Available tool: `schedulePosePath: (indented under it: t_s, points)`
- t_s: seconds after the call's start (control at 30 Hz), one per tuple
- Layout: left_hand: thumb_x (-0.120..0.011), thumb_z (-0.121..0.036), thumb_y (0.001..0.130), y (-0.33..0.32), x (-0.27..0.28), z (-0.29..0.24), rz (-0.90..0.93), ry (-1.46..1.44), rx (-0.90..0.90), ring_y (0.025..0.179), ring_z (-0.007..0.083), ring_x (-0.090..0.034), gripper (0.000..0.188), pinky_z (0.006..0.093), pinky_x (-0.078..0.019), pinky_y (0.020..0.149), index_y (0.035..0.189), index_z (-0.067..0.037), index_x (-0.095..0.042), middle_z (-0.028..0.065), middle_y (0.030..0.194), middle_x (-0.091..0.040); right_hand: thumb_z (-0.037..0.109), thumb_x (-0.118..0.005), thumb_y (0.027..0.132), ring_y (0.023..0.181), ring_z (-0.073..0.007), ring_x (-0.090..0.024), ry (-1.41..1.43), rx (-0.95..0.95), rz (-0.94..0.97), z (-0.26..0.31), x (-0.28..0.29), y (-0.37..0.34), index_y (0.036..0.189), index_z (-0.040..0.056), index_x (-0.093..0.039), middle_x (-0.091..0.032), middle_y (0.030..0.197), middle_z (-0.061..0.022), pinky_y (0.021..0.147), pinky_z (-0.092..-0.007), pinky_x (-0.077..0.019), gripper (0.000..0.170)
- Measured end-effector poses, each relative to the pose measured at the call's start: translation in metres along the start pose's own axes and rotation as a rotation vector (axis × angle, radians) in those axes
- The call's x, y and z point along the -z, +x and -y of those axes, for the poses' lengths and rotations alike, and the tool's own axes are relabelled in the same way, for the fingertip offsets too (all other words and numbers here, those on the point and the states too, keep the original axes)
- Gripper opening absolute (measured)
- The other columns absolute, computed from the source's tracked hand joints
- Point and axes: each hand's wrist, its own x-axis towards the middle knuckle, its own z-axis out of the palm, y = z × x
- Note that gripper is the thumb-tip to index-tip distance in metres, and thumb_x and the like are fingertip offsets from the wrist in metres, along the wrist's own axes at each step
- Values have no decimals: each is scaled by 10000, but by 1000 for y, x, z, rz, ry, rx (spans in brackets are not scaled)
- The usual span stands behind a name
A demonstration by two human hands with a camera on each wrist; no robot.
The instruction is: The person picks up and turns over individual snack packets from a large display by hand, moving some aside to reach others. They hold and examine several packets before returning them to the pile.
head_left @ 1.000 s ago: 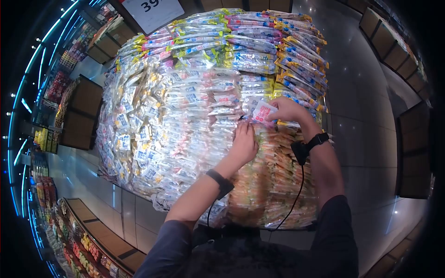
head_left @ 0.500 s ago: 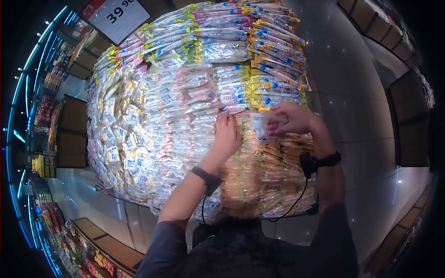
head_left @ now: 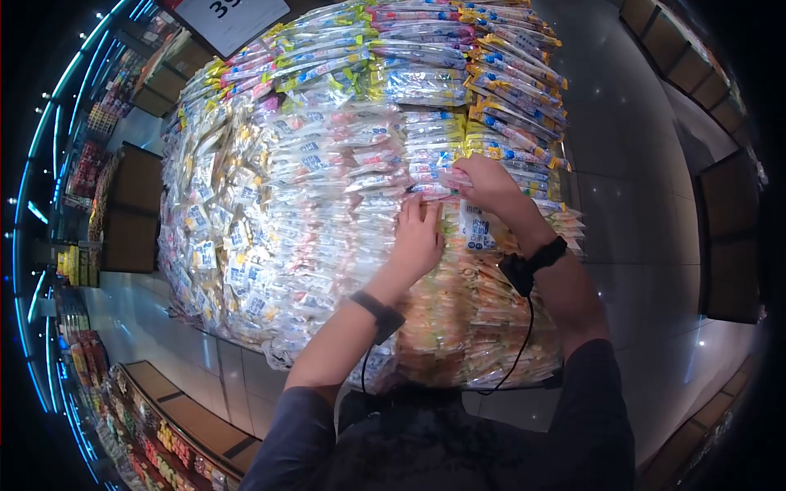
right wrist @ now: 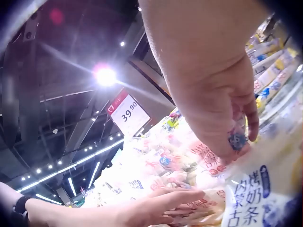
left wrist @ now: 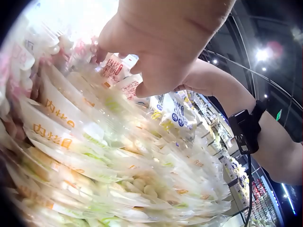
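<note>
My left hand point(head_left: 419, 239) rests on the pile with its fingers fairly straight, at the edge of a row of pink-printed snack packets point(left wrist: 112, 69). Just to its right, my right hand point(head_left: 489, 184) reaches down and pinches a snack packet point(right wrist: 238, 140) between thumb and fingers; part of that packet is hidden by the hand. A white packet with blue lettering point(head_left: 477, 227) lies under the right wrist, on top of orange-printed packets point(head_left: 491, 286). In the right wrist view, the left fingers lie flat over pink-printed wrappers.
Rows of long yellow-and-blue packets point(head_left: 422, 78) fill the far side of the heap, and loose gold-and-white packets point(head_left: 221, 213) the left. A price sign point(head_left: 233, 20) stands at the far left corner. Tiled floor point(head_left: 639, 221) and brown display stands point(head_left: 729, 237) are to the right.
The right hand carried a packet toward me and now is farther out, at the row beside the left fingers. The blue-lettered packet now lies below its wrist. The left hand stays at the row.
</note>
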Motion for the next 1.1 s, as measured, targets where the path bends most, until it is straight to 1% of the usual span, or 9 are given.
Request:
schedulePosePath:
  t_s: [0.13,0.33,0.4,0.43,0.53,0.63,0.7,0.97,1.1]
  points:
    - [-702,-116,843,2,2,-2,9,1,46,1385,531,-336,704,575,-305,1178,1468,36,-417,314,1499,-345,139,-781,798,1031,-410,-648,-28,36,21,4,7,-6,1145,18,-695,-693,1056,-203,904,-474,-507,377]
    - [-710,-135,838,4,-10,2,-85,-1,79,1378,502,-352,724,540,-317,1179,1396,189,-383,317,1456,-376,158,-791,826,942,-384,-695,-49,105,55,-7,4,-9,1160,21,-685,-737,979,-177,846,-453,-532,376]
    - [-706,-145,833,5,-11,3,-102,-10,104,1378,492,-355,718,526,-322,1180,1375,210,-395,321,1434,-400,156,-797,803,988,-387,-697,272,-20,-24,-5,5,-10,1114,30,-689,-723,1005,-208,833,-448,-537,352]
    - [-706,-145,833,5,-11,3,-106,-11,111,1378,492,-355,718,526,-322,1180,1375,210,-395,321,1434,-400,156,-797,803,988,-387,-697,269,-15,-18,-1,5,-9,1114,30,-689,-723,1005,-208,833,-448,-537,352]
    - [-699,-176,833,3,-16,4,-51,70,111,1381,492,-350,715,519,-320,1186,1375,198,-419,323,1434,-412,161,-765,840,984,-396,-704,345,-105,-283,13,9,-5,1116,26,-694,-729,987,-214,826,-432,-539,315]
    - [-694,-207,832,2,-20,5,-40,163,78,1388,494,-343,711,521,-308,1197,1365,191,-441,324,1443,-416,164,-774,869,990,-345,-707,344,-169,-139,21,8,6,1169,24,-676,-724,1055,-196,864,-396,-538,346]
    - [-687,-231,851,1,-16,5,-16,174,41,1404,511,-320,715,538,-287,1207,1379,181,-435,339,1478,-384,144,-763,853,1037,-390,-667,14,154,-45,7,-17,21,1166,23,-674,-694,1076,-211,904,-445,-527,347]
    - [-700,-221,882,-8,-5,5,48,19,19,1459,568,-227,705,581,-241,1219,1436,119,-424,384,1526,-310,73,-632,896,1060,-416,-673,-198,39,58,24,-49,48,1130,14,-666,-679,1096,-255,903,-495,-550,244]
    - [-723,-197,870,-8,-4,10,22,-12,-43,1446,585,-247,716,593,-252,1213,1439,113,-418,405,1525,-286,86,-561,941,1039,-431,-685,-301,22,240,36,-39,50,1134,12,-650,-691,1083,-267,877,-510,-557,225]
